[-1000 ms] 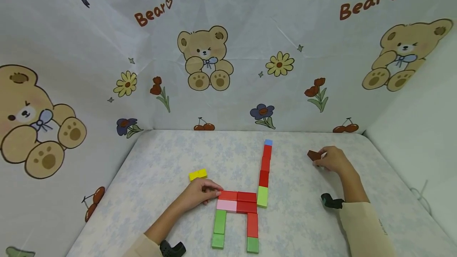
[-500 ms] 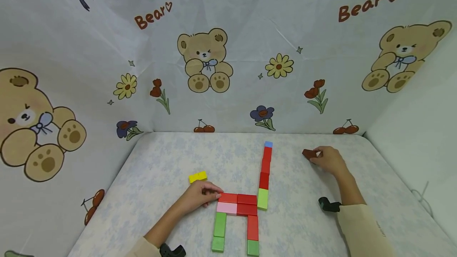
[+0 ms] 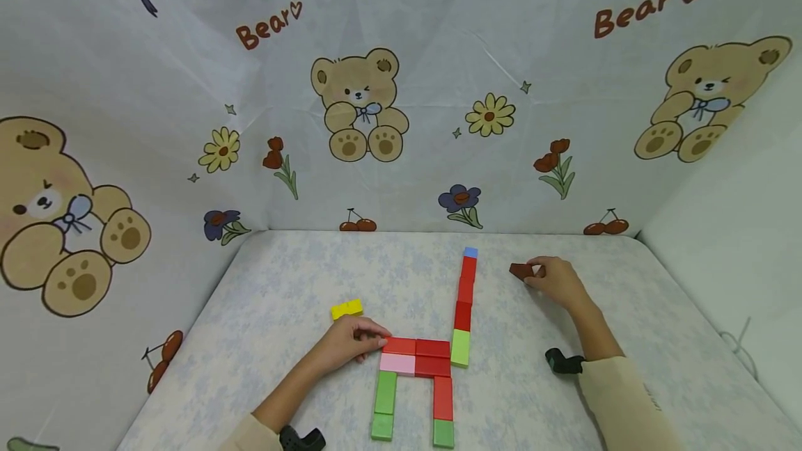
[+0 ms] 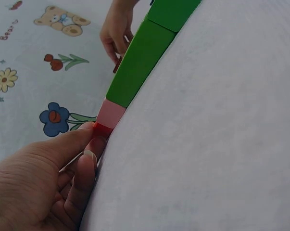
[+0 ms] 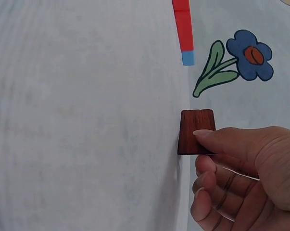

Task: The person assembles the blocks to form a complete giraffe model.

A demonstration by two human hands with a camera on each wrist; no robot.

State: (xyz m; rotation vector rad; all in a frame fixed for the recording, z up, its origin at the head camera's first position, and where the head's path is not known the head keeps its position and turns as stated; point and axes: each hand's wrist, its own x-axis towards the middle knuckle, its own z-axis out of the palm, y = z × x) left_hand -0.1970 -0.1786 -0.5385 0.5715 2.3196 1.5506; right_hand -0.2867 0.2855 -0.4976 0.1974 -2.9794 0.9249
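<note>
My right hand (image 3: 556,281) pinches a dark brown trapezoid wooden block (image 5: 192,126) between thumb and fingers, close over the table right of a tall column of blocks. That column has a blue block (image 3: 470,252) at its far end, then red blocks (image 3: 465,291), and a light green block (image 3: 460,348) nearest me. My left hand (image 3: 347,341) holds the left end of a red block (image 3: 399,346) with thumb and index finger. Below it lie a pink block (image 3: 397,365), more red blocks and two legs, the left one of green blocks (image 3: 385,393).
Two yellow blocks (image 3: 347,308) lie behind my left hand, partly covered by it. A patterned cloth table (image 3: 282,277) ends at a bear-print backdrop (image 3: 401,193). A white wall (image 3: 739,228) stands on the right.
My right hand has carried the brown block leftward, nearer the top of the tall column. The left hand stays at the red block.
</note>
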